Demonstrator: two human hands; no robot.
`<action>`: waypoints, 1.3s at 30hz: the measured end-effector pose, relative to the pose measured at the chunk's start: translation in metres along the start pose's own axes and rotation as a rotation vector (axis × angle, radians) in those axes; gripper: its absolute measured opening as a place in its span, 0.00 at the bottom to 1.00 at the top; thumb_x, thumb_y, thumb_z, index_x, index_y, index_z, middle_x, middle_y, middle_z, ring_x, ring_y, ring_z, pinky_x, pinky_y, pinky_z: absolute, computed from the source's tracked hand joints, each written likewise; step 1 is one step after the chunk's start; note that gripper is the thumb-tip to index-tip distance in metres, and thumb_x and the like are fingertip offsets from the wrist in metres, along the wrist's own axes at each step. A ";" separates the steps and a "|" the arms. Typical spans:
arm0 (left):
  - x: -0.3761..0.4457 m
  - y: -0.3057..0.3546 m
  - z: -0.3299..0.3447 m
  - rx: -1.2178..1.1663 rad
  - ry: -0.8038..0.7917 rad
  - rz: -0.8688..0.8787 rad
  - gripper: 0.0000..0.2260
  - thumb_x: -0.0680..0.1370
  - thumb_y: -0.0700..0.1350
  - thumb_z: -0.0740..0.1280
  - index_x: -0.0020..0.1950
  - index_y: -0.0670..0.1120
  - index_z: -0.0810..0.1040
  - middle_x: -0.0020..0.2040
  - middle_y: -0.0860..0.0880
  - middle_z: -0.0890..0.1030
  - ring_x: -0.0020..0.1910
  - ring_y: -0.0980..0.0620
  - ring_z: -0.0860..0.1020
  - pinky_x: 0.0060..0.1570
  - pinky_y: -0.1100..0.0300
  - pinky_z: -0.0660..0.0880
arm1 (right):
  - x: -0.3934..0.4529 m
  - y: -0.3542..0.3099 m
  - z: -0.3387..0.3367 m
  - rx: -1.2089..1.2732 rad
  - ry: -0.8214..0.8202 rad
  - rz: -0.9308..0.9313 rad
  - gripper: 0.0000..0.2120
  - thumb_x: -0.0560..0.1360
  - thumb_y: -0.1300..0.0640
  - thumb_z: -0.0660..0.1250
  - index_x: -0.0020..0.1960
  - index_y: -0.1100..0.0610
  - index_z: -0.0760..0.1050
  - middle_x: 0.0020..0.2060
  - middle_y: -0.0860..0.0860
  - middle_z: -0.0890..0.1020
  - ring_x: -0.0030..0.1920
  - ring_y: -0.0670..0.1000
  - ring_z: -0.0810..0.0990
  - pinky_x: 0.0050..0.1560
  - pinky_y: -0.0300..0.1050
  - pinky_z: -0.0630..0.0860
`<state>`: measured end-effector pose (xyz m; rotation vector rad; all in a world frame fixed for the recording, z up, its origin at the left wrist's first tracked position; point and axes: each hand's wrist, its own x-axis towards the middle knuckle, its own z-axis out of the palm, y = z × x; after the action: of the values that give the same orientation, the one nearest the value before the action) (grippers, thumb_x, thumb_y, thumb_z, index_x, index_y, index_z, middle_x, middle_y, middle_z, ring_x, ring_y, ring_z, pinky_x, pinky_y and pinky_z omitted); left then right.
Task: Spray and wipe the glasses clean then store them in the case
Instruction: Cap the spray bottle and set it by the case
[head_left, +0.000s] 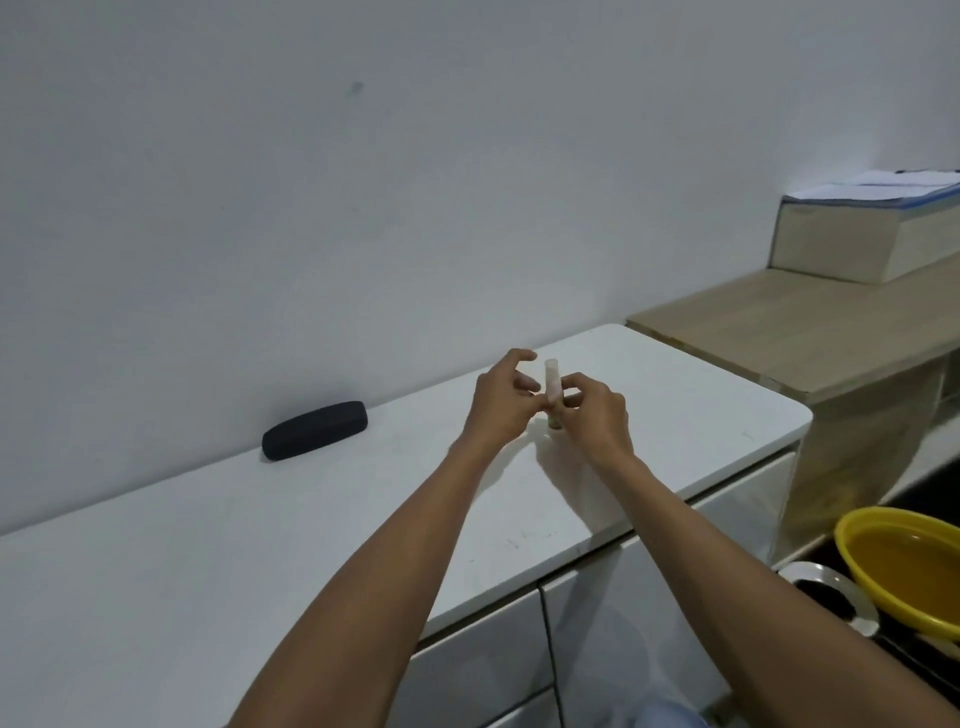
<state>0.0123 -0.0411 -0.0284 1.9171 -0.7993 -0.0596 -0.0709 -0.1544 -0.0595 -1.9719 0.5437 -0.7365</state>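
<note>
Both hands, left (498, 402) and right (597, 415), pinch a small upright spray bottle (551, 387) above the white bench (260, 519); black case (315, 430) lies closed near the wall.

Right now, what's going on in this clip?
A person stands at a white countertop handling a small clear spray bottle. The right hand pinches the bottle upright, while the left hand touches it near the cap with loosely curled fingers. A closed black oblong glasses case lies against the wall to the left, untouched. No glasses are visible.

Small spray bottle (551, 384) upright, held; black case (314, 430) closed by wall.
</note>
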 end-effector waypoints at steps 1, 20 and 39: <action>-0.002 -0.007 -0.008 0.038 0.017 -0.026 0.24 0.72 0.46 0.79 0.65 0.50 0.76 0.49 0.46 0.83 0.48 0.50 0.83 0.48 0.56 0.81 | 0.001 -0.001 0.000 -0.015 -0.006 0.017 0.07 0.78 0.50 0.72 0.53 0.53 0.82 0.36 0.48 0.85 0.42 0.51 0.85 0.46 0.45 0.77; -0.103 -0.137 -0.160 0.936 0.092 -0.480 0.38 0.81 0.69 0.47 0.80 0.42 0.60 0.81 0.37 0.58 0.80 0.40 0.56 0.78 0.44 0.53 | -0.002 -0.073 0.110 -0.002 -0.169 -0.024 0.10 0.73 0.57 0.72 0.54 0.54 0.83 0.41 0.51 0.88 0.45 0.53 0.85 0.52 0.49 0.81; -0.095 -0.147 -0.158 0.932 0.126 -0.497 0.41 0.78 0.71 0.49 0.82 0.44 0.55 0.83 0.39 0.54 0.82 0.42 0.51 0.79 0.44 0.48 | 0.049 -0.104 0.242 -0.018 -0.225 -0.081 0.11 0.81 0.57 0.69 0.60 0.60 0.82 0.52 0.53 0.85 0.48 0.52 0.78 0.59 0.47 0.79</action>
<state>0.0712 0.1755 -0.1006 2.9326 -0.2301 0.1590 0.1388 0.0115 -0.0481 -2.0710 0.3381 -0.5506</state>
